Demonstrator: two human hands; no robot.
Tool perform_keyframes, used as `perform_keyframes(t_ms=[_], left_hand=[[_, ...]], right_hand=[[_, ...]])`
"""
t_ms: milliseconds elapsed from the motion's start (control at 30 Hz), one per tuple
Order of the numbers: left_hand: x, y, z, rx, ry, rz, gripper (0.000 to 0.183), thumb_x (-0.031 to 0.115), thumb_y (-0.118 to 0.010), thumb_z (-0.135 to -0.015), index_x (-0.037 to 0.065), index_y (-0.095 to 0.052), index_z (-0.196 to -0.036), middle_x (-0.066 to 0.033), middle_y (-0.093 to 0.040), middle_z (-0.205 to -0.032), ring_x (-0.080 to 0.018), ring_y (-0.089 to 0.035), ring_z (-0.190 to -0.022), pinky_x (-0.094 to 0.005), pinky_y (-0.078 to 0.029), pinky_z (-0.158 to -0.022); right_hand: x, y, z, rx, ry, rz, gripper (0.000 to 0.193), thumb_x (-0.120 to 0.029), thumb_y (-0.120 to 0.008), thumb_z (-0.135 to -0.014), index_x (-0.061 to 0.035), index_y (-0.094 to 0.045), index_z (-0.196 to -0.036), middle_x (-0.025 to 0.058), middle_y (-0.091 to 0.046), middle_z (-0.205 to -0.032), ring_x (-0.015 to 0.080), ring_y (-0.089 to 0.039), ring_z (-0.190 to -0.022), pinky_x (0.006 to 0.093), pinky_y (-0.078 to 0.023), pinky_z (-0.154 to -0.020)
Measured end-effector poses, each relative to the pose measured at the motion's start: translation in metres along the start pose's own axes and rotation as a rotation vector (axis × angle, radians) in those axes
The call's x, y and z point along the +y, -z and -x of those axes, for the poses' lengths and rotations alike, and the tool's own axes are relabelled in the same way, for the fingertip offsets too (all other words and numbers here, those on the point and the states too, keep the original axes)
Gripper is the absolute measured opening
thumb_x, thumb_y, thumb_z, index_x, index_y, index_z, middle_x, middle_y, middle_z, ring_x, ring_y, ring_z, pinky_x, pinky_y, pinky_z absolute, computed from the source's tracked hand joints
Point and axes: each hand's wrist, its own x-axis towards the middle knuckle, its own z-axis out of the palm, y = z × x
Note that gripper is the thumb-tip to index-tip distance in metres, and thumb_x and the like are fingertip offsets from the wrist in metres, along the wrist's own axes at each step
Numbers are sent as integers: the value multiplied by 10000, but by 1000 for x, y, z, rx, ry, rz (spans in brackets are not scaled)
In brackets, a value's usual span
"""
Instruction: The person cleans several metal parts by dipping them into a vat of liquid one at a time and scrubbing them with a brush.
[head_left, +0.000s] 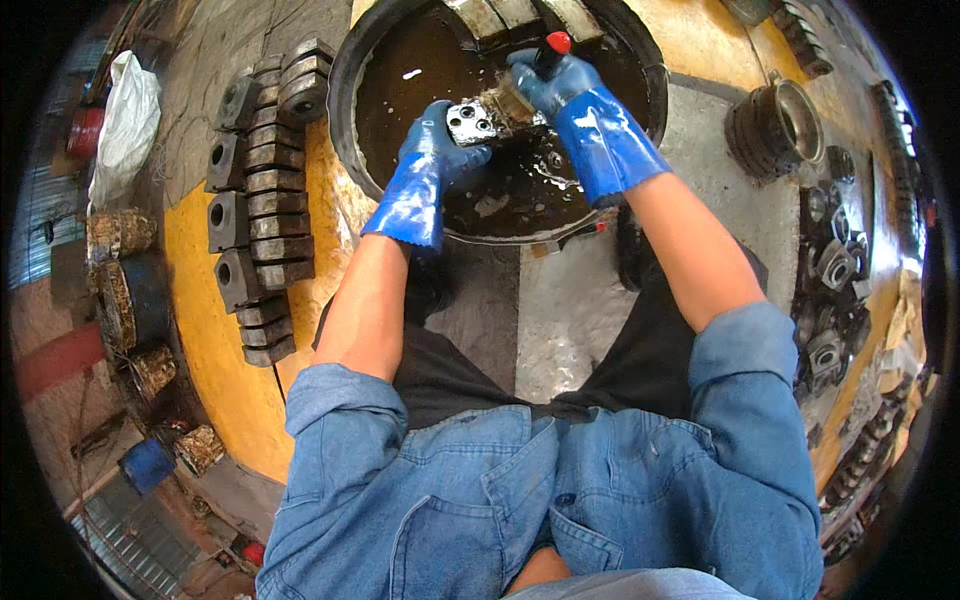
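Note:
Both my hands wear blue rubber gloves and work over a round black basin (345,130) of dark, oily liquid. My left hand (437,140) is closed around a metal block with round holes (472,122), which looks wet and shiny. In my right hand (558,88) is a brush with a red-tipped handle (558,42). Its bristles (507,107) press against the right side of the block. Several metal blocks (515,14) rest at the basin's far rim.
Rows of grey metal blocks (275,190) stand left of the basin on a yellow surface (195,290). A ribbed metal cylinder (775,130) sits at right, near several dark machined parts (830,265). Rusty cans (120,232) and a white sack (127,125) line the far left.

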Motion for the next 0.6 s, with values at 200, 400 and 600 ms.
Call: perform_keyframes(t_ms=[200, 400, 600], left_hand=[[-7, 3, 5, -39, -6, -10, 807, 273, -939, -638, 60, -626, -1351, -198, -738, -1244, -325, -716, -1165, -414, -572, -1001], [-29, -1, 15, 5, -42, -90, 869, 292, -963, -636, 90, -593, -1395, -218, -706, -1269, -390, -675, -1203, -452, -536, -1049], [-24, -2, 15, -12, -41, -31, 808, 276, -958, -651, 81, -615, -1356, -200, -730, -1236, -373, -700, -1161, -439, -554, -1019]], right_hand=[[-37, -22, 10, 7, -125, 159, 265, -162, -760, -964, -61, -745, -1209, 77, -782, -1130, 179, -728, -1043, 336, -561, -977], [-66, -31, 33, 121, -61, -68, 225, -211, -743, -980, -97, -782, -1170, 42, -793, -1091, 142, -714, -987, 322, -559, -941], [-71, -30, 36, 128, -161, 92, 330, -386, -725, -966, -135, -786, -1171, 93, -800, -1068, 243, -746, -999, 375, -566, -912]])
